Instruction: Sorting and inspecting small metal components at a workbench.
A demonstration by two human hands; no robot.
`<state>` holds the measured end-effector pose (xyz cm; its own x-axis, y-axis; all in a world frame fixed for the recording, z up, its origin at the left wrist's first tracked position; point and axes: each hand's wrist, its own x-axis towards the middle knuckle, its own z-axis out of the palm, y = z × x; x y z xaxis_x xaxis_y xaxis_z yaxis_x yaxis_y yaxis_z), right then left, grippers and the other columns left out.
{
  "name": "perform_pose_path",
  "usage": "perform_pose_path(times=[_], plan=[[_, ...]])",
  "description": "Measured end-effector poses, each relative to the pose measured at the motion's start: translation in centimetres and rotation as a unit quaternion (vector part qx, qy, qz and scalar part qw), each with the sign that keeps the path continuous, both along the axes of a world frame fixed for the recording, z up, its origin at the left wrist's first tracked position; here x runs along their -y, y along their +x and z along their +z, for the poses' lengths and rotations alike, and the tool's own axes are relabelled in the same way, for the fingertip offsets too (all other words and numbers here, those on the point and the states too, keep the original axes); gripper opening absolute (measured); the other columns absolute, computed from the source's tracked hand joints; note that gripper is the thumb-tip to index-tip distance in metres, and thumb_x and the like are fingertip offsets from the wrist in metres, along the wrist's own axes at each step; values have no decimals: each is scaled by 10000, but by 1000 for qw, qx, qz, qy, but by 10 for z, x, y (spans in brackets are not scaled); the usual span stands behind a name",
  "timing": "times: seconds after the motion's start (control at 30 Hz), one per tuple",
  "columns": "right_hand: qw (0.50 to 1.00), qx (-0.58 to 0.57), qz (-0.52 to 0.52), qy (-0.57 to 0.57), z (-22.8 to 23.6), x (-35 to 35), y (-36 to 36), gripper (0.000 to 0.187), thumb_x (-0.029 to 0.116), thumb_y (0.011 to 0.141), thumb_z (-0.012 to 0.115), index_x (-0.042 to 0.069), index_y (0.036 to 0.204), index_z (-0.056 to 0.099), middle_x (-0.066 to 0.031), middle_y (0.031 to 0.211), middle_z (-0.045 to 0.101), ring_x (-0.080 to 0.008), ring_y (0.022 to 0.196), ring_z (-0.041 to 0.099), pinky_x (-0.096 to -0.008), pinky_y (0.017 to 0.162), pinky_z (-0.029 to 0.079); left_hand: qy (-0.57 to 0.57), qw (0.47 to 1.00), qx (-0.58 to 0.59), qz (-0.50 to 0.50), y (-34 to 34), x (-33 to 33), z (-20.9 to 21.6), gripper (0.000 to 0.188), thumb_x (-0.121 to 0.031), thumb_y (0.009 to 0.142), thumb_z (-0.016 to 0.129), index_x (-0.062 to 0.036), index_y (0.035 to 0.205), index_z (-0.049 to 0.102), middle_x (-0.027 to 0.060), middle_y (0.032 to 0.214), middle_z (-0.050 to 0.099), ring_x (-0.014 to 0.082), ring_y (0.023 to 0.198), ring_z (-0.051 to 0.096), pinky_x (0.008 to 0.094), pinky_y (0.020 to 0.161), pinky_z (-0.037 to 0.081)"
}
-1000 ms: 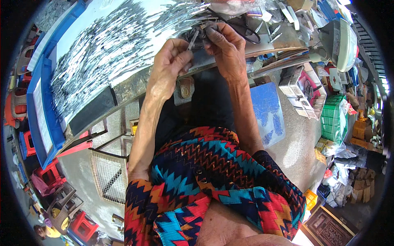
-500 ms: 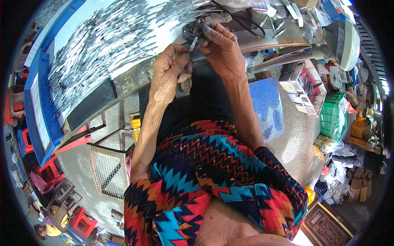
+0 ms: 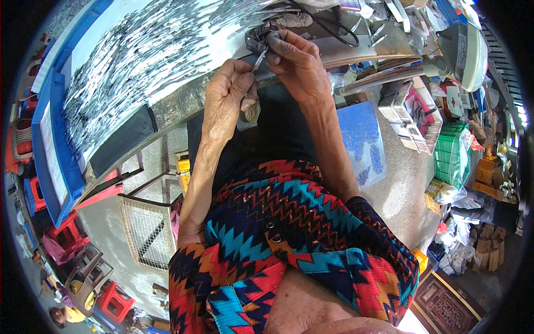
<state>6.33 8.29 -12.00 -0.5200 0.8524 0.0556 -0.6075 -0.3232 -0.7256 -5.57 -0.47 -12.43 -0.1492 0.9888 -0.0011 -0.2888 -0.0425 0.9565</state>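
Observation:
Between the fingers of my left hand [image 3: 225,100] is a small, thin, shiny metal piece [image 3: 260,61], tilted with its upper end toward the right. My right hand [image 3: 300,61] is closed in a pinch at that upper end, its fingertips stained dark. Just behind the fingers lies a dark, crumpled bundle [image 3: 255,39] on the bench edge; its kind is unclear. A wide heap of thin, silvery metal pieces [image 3: 139,67] spreads over a white surface at the far left.
A worn bench edge [image 3: 175,108] runs before me, with a blue tray rim [image 3: 53,150] at left. A lamp [image 3: 464,58] leans in at right. Beyond my right arm are a blue board [image 3: 361,145] and a green crate [image 3: 450,156]. Red stools [image 3: 115,300] stand lower left.
Both hands have shifted very slightly left, still together at the metal piece. The grip looks the same.

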Motion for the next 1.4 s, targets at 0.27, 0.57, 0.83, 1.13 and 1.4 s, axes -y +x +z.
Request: perform_pose_path(times=[0.27, 0.57, 0.83, 1.13, 1.4], plan=[[970, 189, -102, 113, 3, 15, 10, 72, 52, 800, 536, -12, 820, 560, -11, 644, 532, -71, 520, 458, -199, 466, 369, 10, 993, -116, 7, 4, 2, -5, 173, -194, 882, 481, -26, 923, 484, -21, 605, 436, 42, 515, 349, 179, 451, 259], [964, 220, -82, 124, -3, 17, 23, 72, 71, 781, 550, 8, 790, 583, -8, 654, 555, -66, 549, 481, -200, 496, 386, -22, 992, -118, -24, 7, 2, -3, 53, -45, 878, 421, -16, 871, 465, -8, 623, 414, 62, 560, 371, 203, 506, 329], [932, 306, -37, 191, 10, 4, 25, 50, 43, 775, 555, 11, 781, 594, 13, 623, 516, -44, 521, 417, -169, 479, 310, -32, 995, -89, -15, 6, -1, -1, 53, -33, 872, 421, -7, 883, 467, 2, 636, 448, 63, 568, 394, 198, 507, 329], [939, 289, -32, 186, 8, 9, 27, 78, 77, 750, 572, 5, 750, 602, 5, 615, 535, -53, 541, 447, -191, 496, 349, -34, 995, -93, -13, 9, 0, -1, 48, -9, 865, 416, -16, 846, 459, -6, 616, 424, 61, 542, 364, 201, 486, 313], [920, 329, -27, 213, 5, 6, 27, 76, 86, 759, 583, 20, 781, 616, 19, 634, 539, -41, 555, 441, -176, 500, 328, -25, 994, -109, -5, 6, -1, -4, 50, 1, 860, 419, -12, 865, 467, -4, 619, 435, 61, 555, 384, 200, 497, 325]])
